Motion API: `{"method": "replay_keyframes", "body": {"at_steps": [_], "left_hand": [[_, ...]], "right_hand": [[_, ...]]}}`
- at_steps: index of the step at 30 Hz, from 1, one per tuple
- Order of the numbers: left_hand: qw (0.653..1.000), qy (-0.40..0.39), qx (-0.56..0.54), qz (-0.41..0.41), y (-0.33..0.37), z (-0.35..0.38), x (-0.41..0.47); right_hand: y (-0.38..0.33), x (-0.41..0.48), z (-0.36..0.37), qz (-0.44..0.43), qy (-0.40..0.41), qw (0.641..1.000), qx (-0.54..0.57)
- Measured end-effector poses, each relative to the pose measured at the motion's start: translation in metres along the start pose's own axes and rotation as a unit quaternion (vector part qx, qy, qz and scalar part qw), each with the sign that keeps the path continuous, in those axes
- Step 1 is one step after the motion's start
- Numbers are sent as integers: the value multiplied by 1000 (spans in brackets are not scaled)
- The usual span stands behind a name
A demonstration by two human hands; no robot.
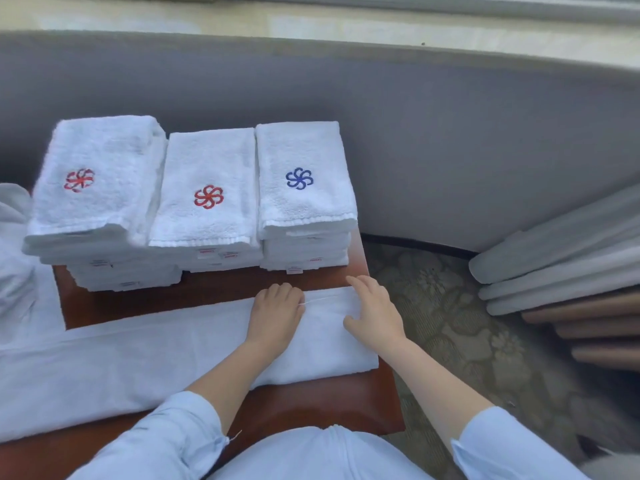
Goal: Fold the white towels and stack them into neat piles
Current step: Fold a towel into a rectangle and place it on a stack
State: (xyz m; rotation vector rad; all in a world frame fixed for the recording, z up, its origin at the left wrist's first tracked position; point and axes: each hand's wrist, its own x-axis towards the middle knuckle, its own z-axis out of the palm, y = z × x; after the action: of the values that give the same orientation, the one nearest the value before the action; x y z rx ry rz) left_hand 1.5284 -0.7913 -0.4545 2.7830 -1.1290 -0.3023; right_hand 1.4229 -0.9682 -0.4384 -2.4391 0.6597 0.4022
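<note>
White towel point(145, 355) lies long from left to right, both flat open hands, left point(277, 315) and right point(375, 311), pressing its right end.

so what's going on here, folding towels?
Yes. A person is folding white towels on a brown table. Both hands rest on the right end of a long, partly folded towel laid across the table: the left hand curled at its far edge, the right hand flat with fingers spread. Behind it stand three piles of folded towels: the left pile and middle pile show red logos on top, the right pile a blue one. More loose white cloth lies at far left.
</note>
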Motion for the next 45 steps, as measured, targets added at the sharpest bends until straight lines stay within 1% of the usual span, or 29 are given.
{"method": "replay_keyframes", "body": {"at_steps": [2, 4, 6, 9, 10, 12, 15, 16, 18, 20, 23, 26, 28, 29, 31, 33, 36, 38, 40, 42, 43, 45], "left_hand": [[999, 37, -33, 0, 2, 1, 1], [998, 54, -40, 10, 3, -1, 3], [999, 31, -35, 23, 6, -1, 3], [996, -27, -88, -17, 8, 3, -3], [993, -28, -109, -27, 8, 5, -7], [992, -37, -116, -22, 8, 5, -14], [988, -98, -118, -10, 7, 4, -24], [987, -118, -112, -7, 6, 4, -27], [985, -148, -86, 2, 7, 5, -32], [983, -166, -81, 2, 12, 5, -36], [973, -193, -123, -6, 23, 5, -42], [963, -209, -169, -7, 36, 7, -44], [943, -213, -254, -29, 45, 5, -44], [923, -213, -318, -44, 50, 2, -44], [868, -196, -451, -77, 59, -8, -49], [808, -169, -550, -129, 64, -21, -55], [734, -138, -634, -198, 58, -44, -72], [700, -118, -671, -215, 47, -59, -84], [688, -111, -681, -225, 34, -73, -95], [690, -105, -675, -240, 18, -83, -106], [696, -100, -666, -249, 11, -88, -110], [726, -82, -629, -267, -4, -92, -118]], "right_hand": [[-1, 4, 4, -7, 0, 999, -42], [-2, 8, 4, -3, 1, 998, -67], [-3, 11, 3, 19, 4, 998, -66], [-5, 13, 2, 58, 3, 997, -53], [-4, 12, 3, 66, 7, 997, -29], [-1, 9, 4, 75, 25, 995, 64], [2, 0, 7, 111, 20, 967, 231], [3, -3, 8, 132, 9, 957, 259], [8, -8, 11, 151, -12, 957, 248], [10, -13, 13, 139, -16, 962, 234], [10, -20, 7, 104, 15, 961, 255], [7, -26, -7, 78, 34, 965, 248], [5, -32, -14, 67, 44, 963, 257], [3, -35, -16, 61, 51, 960, 267], [-5, -43, -18, 46, 59, 953, 295], [-19, -48, -18, 34, 47, 942, 330], [-48, -52, -15, 21, 9, 923, 383], [-69, -55, -12, 5, -25, 909, 417], [-89, -58, -7, -29, -61, 895, 440], [-108, -62, -1, -68, -92, 883, 456], [-116, -63, 3, -81, -101, 882, 453], [-129, -66, 11, -102, -100, 893, 428]]}}
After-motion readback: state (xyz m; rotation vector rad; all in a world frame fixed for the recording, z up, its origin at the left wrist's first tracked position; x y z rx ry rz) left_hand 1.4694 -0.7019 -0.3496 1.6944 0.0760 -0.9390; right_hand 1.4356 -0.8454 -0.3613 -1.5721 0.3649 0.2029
